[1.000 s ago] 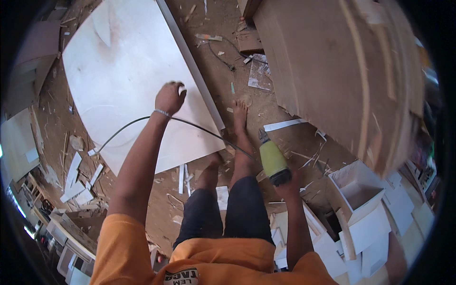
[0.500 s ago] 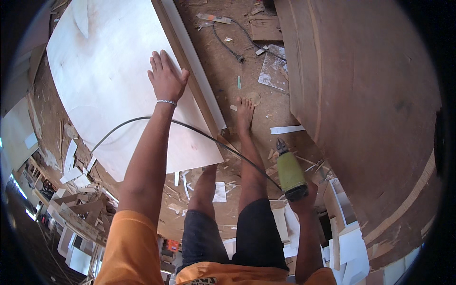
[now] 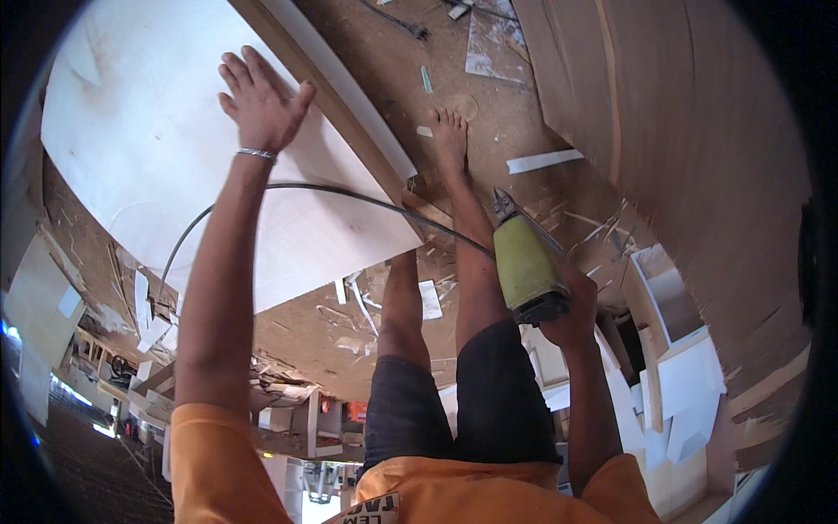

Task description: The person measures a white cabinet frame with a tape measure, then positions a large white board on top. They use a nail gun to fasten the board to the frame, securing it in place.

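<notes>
My left hand (image 3: pixel 266 109), its fingers spread, is over the large pale wooden panel (image 3: pixel 157 131), close to its brown edge strip (image 3: pixel 319 92). I cannot tell whether the palm presses on the surface. In my right hand (image 3: pixel 576 306) is a green nail gun (image 3: pixel 526 266) with a dark rear end. Its metal nose points up and forward, in front of my right leg and clear of the panel. A thin black hose (image 3: pixel 323 188) arcs across the panel, passing behind my left forearm and toward the nail gun.
A large brown wood panel (image 3: pixel 698 175) stands along the right. Wood scraps and white offcuts (image 3: pixel 543 162) litter the dirt floor around my bare foot (image 3: pixel 449 140). White box-like pieces (image 3: pixel 676 306) lie at lower right. A cable with a plug (image 3: pixel 415 28) is ahead.
My right hand has lifted the nail gun higher and nearer. My left hand has shifted left and forward in the picture, still over the panel; the whole view has also shifted.
</notes>
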The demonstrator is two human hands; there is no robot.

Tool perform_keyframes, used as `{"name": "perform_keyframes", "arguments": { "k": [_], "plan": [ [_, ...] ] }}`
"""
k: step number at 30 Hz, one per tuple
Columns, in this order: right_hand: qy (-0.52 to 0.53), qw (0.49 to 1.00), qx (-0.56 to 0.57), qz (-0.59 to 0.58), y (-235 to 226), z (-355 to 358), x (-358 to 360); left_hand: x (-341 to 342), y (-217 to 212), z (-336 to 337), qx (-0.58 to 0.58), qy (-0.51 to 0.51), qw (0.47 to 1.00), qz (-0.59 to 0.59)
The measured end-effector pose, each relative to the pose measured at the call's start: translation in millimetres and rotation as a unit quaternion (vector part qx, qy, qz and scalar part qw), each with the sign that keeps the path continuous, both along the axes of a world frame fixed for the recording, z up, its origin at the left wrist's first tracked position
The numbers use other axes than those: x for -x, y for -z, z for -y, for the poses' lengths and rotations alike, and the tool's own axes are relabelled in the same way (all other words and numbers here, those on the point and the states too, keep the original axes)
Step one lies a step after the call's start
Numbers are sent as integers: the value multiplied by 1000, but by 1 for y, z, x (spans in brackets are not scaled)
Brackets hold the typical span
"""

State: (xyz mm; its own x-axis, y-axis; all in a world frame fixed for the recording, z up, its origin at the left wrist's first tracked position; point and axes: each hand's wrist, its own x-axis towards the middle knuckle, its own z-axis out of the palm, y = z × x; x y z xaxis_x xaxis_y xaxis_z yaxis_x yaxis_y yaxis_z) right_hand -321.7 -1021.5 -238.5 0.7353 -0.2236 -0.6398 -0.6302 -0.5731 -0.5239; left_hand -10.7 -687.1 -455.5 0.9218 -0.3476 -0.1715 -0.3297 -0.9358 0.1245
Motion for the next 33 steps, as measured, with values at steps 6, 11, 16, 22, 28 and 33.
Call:
{"name": "perform_keyframes", "arguments": {
  "k": [6, 11, 16, 22, 28, 33],
  "plan": [
    [50, 996, 2, -77, 7, -1, 20, -26, -34, -6, 53, 397, 915, -43],
    [118, 991, -3, -68, 9, -8, 22, -43, -42, -5, 61, 439, 893, -83],
    [81, 994, -7, -68, 1, -8, -8, -39, -50, -4, 75, 424, 899, -80],
    [-21, 1000, 12, 6, 19, -6, -25, -83, -47, -5, 40, 479, 871, -97],
    [-111, 989, 28, 99, 42, -16, -69, -121, -25, -21, 76, 446, 891, -40],
    [-187, 980, 9, 66, 27, -33, -165, -107, -23, -29, 19, 364, 927, -87]
  ]
}}
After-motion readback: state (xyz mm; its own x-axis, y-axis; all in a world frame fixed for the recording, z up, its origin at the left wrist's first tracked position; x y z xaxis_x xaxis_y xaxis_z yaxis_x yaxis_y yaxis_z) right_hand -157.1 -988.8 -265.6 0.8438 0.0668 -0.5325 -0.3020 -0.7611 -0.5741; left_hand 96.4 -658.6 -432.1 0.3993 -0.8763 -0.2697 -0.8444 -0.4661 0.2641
